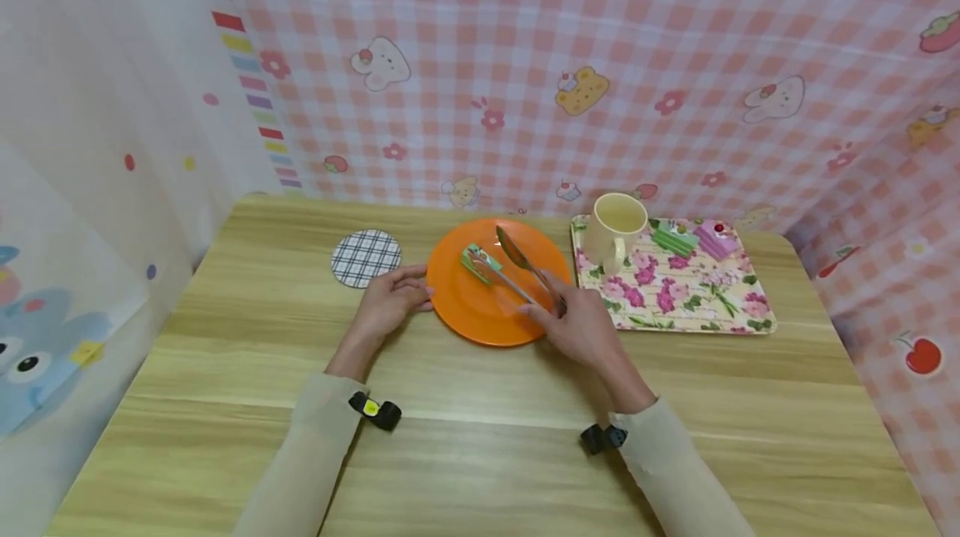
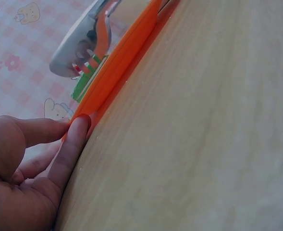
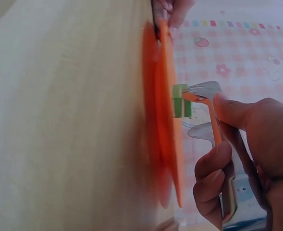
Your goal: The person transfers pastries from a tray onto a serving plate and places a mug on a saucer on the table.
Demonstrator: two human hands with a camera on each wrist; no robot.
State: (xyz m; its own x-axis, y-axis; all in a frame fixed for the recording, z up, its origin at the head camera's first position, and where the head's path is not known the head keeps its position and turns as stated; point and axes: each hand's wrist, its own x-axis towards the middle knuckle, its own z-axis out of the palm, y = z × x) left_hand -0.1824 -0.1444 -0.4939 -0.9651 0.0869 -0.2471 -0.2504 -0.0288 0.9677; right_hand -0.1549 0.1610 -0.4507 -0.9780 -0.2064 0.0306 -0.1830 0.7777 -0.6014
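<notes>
My left hand (image 1: 387,302) pinches the left rim of an orange plate (image 1: 465,316) between fingers and thumb, low against the tabletop. My right hand (image 1: 583,322) grips metal tongs (image 3: 226,159) with one fork-shaped end and one spoon-shaped end, spread apart. A small green layered cake piece (image 3: 178,107) sits on the plate. The fork end (image 3: 204,89) meets that cake, while the spoon end (image 1: 512,245) stands away from it. In the left wrist view, the tongs partly cover the green cake (image 2: 85,82).
Right of the plate lies a flowered tray (image 1: 693,316) bearing a cream mug (image 1: 617,224), another green cake piece (image 1: 673,238) and a purple one (image 1: 715,238). A round checked coaster (image 1: 366,258) lies left of the plate. A patterned cloth (image 1: 525,103) hangs behind the wooden table (image 1: 480,454).
</notes>
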